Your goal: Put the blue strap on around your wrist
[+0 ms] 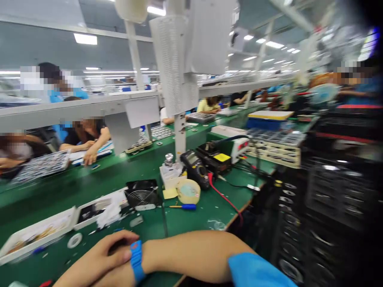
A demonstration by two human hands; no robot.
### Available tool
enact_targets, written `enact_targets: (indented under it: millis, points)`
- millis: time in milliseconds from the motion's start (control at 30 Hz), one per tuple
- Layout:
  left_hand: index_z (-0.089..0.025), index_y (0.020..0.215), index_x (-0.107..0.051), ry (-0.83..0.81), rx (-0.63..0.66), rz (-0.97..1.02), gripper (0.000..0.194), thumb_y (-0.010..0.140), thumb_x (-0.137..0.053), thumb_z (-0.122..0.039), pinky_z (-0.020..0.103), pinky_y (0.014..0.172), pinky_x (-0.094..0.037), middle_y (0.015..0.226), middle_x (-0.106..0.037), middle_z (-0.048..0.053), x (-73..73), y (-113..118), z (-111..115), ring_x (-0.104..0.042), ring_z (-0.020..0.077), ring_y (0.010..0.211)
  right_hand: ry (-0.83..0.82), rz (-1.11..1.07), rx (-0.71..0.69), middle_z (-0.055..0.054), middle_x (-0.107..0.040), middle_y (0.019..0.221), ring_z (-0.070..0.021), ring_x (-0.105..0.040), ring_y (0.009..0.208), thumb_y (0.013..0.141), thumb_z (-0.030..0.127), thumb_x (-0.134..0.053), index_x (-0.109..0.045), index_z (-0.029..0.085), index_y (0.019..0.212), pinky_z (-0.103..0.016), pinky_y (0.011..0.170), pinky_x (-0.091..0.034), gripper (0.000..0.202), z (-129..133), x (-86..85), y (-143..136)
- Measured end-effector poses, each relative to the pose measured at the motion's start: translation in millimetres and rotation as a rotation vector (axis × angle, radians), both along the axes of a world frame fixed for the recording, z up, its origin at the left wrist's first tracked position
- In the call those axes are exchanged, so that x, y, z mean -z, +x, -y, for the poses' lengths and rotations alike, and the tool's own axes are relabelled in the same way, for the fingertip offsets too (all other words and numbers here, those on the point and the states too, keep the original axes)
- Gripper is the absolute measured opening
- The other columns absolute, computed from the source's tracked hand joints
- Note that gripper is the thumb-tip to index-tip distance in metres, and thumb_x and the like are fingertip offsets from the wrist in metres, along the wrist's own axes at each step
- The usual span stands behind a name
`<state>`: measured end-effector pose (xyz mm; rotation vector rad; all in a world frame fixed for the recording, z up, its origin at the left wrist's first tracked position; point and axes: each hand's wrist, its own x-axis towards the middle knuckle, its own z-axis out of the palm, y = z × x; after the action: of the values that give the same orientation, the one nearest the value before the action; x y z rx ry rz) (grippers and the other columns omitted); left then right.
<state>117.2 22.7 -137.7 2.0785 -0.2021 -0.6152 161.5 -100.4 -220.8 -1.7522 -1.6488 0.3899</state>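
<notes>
My left hand [92, 255] lies over my right wrist at the bottom of the view. Its thumb and forefinger curl onto a blue wristband [137, 261], with a small gap between the two fingers. The bare right forearm comes in from a blue sleeve [257, 271]. Of my right hand [118, 277] only the part next to the band shows; its fingers are hidden by the left hand and the frame's lower edge. Just beyond the hands lie a white ring [74, 240] and a small clear piece [137, 221] on the green bench mat [185, 223].
White trays of small parts [101, 205] stand at left. A black fan [143, 194], a tape roll [188, 191], a blue-handled screwdriver [188, 207] and a multimeter [196, 169] with a red lead stand ahead. Black trays [335, 195] fill the right. Co-workers sit across the bench.
</notes>
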Motion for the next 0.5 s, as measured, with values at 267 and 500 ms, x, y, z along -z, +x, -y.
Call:
enact_targets:
  millis: [267,500]
  points:
    - [-0.019,0.128,-0.072,-0.164,0.081,0.100,0.064,0.081,-0.079,-0.061,0.044,0.110,-0.049,0.128,-0.071,0.012,-3.2,3,-4,-0.064,0.0314,0.120,-0.031,0.100,-0.096,-0.001,-0.071,0.127,-0.0199,-0.066,0.122,0.099,0.019,-0.060,-0.076,0.020,0.125,-0.029,0.118,-0.045,0.031,1,-14.1,-9]
    - [-0.019,0.131,-0.070,-0.195,0.044,0.053,0.071,0.079,-0.082,-0.067,0.045,0.107,-0.052,0.123,-0.072,0.013,0.1,2,-4,-0.066,0.0305,0.115,0.003,0.062,-0.035,0.001,-0.071,0.126,-0.0207,-0.068,0.115,0.095,0.020,-0.062,-0.079,0.027,0.119,-0.034,0.118,-0.045,0.031,9,-18.3,-11]
